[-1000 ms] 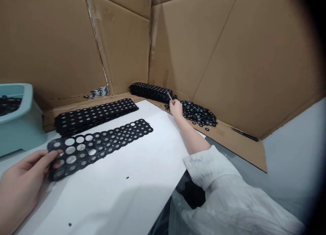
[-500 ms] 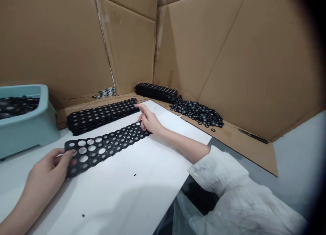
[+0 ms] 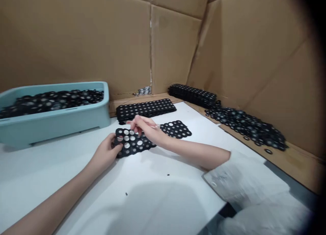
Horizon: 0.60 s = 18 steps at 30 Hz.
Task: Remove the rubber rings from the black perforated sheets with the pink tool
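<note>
A black perforated rubber sheet (image 3: 175, 130) made of joined rings lies slantwise on the white tabletop. Several of its holes show bright white; the others look filled with grey discs. My left hand (image 3: 108, 148) pinches its left end between thumb and fingers. Above the sheet's left half, my right hand (image 3: 146, 128) has its fingers curled together. Whatever may be between those fingertips is too small and blurred to make out. Just behind the sheet lies a stack of similar black sheets (image 3: 145, 108).
On the left stands a light-blue bin (image 3: 76, 119) full of black pieces. Another sheet stack (image 3: 192, 94) sits at the back, beside a heap of loose black rings (image 3: 249, 126) on cardboard. Cardboard walls (image 3: 122, 41) enclose the back and right. Small black scraps (image 3: 168, 174) dot the tabletop.
The view has turned left, bringing more of the bin into sight. My right hand has gone from the sheet's far right end to above its left half. My left hand keeps its hold.
</note>
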Each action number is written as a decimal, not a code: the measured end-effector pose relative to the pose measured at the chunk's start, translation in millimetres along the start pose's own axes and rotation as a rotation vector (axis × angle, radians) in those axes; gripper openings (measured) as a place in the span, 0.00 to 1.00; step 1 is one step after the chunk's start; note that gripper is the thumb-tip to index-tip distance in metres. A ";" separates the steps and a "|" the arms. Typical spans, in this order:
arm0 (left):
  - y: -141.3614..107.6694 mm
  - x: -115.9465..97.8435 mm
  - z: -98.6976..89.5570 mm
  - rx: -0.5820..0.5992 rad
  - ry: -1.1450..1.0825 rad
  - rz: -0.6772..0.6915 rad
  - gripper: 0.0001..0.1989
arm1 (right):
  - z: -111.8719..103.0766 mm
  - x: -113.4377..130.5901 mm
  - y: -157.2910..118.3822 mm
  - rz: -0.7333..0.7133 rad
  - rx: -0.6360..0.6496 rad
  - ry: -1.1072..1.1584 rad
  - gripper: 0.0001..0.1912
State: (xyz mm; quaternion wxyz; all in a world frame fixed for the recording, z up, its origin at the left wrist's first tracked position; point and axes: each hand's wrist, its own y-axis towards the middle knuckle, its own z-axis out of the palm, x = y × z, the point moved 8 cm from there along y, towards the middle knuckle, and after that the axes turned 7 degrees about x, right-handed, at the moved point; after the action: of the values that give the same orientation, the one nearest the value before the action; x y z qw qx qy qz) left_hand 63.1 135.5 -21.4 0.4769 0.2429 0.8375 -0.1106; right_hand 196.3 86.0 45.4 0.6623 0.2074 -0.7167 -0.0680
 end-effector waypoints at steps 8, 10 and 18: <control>-6.2 -3.5 2.4 -0.032 -0.168 -0.049 0.15 | 10.8 -52.8 -10.2 0.202 0.001 0.212 0.05; -7.6 -3.6 2.9 -0.040 -0.203 -0.066 0.17 | 11.3 -53.2 -10.5 0.196 -0.007 0.249 0.03; -10.2 -7.0 4.6 -0.015 -0.276 -0.044 0.26 | 11.3 -52.8 -11.5 0.180 0.014 0.263 0.02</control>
State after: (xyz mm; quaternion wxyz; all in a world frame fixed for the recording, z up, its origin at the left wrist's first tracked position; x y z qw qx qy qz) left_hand 64.2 122.8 -18.3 0.5868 0.2035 0.7698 -0.1471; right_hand 189.6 94.1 -8.8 0.7525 0.1538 -0.6399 0.0244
